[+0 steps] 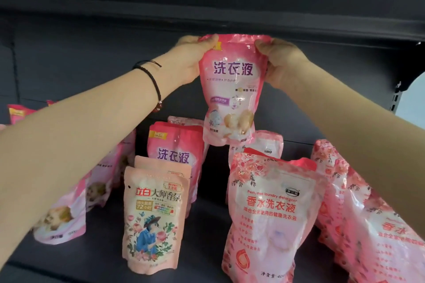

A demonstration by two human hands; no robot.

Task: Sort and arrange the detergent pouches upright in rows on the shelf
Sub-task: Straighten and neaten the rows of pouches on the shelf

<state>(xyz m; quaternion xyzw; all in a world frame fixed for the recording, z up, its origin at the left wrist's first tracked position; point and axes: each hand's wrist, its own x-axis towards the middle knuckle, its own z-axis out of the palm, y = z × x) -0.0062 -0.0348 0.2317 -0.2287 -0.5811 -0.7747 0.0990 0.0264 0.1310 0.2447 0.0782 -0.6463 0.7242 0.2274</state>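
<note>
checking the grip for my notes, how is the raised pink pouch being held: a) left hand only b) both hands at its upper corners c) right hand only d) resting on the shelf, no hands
b: the left hand and right hand each pinch an upper corner of the raised pink pouch, which hangs clear above the other pouches.

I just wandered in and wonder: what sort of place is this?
Likely a shop: dark metal shelf with slotted upright, duplicate stock of detergent pouches, and a printed 3.8 yuan price on the peach pouch.
</note>
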